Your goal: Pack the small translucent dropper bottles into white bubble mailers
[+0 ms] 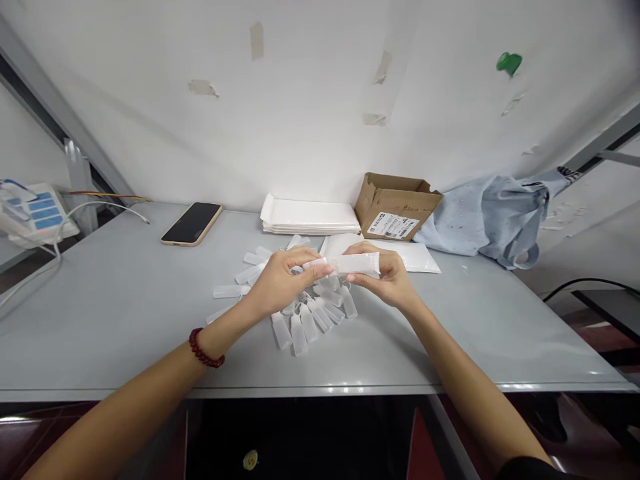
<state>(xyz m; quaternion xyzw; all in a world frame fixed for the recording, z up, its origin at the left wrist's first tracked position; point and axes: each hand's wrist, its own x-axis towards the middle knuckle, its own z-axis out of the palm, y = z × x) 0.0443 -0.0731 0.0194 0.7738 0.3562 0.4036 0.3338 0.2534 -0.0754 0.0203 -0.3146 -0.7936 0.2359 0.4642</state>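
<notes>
Both hands hold one small clear plastic packet (353, 265) above the grey table (125, 307). My left hand (283, 280), with a red bead bracelet on its wrist, pinches the packet's left end. My right hand (387, 277) is closed around its right end. Beneath the hands lies a fanned heap of several small translucent plastic tubes (310, 320). More of the tubes (247, 270) lie to the left of the heap.
A stack of white flat bags (310, 217) lies at the back, another white bag (420, 257) behind my right hand. An open cardboard box (397, 207), a blue cloth bag (500, 217), a phone (193, 223) face down and a white device with cables (35, 213) stand around.
</notes>
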